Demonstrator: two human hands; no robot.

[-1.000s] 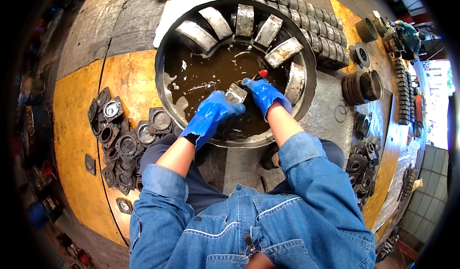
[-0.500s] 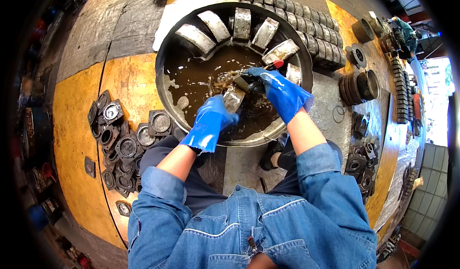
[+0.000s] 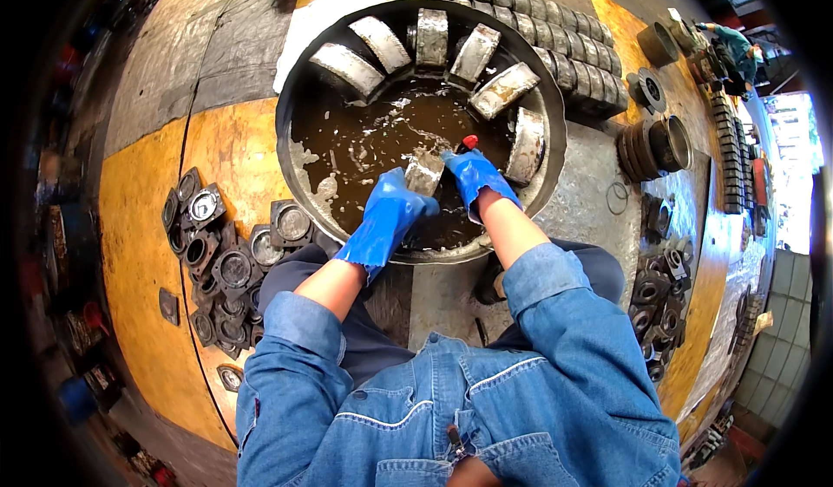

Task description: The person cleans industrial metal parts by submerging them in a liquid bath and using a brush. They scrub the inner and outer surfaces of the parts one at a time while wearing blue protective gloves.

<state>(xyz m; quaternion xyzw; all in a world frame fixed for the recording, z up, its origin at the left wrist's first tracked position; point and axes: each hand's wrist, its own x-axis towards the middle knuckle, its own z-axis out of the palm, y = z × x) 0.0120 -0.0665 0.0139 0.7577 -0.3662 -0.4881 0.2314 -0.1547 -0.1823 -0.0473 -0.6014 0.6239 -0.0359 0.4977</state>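
My left hand (image 3: 395, 199), in a blue rubber glove, grips a wet grey metal part (image 3: 424, 170) in the brown liquid of a big round metal tub (image 3: 287, 162). My right hand (image 3: 477, 177), gloved alike, is closed just right of that part. From the top of its fist sticks the red end of a hand tool (image 3: 469, 143); the working end is hidden by the glove and the part. Several thick pale metal parts (image 3: 504, 90) lean around the tub's far and right inner wall.
Rows of dark metal parts (image 3: 564, 49) stand beyond the tub at the right. Piled square flanged pieces (image 3: 234, 270) lie at the left, more (image 3: 664, 287) at the right. Metal rings (image 3: 670, 143) stand at the right. Another person (image 3: 737, 53) is far off at the upper right.
My right hand has come down and nearer with the red-ended tool, from above the held part to its right side. My left hand keeps its grip nearly in place.
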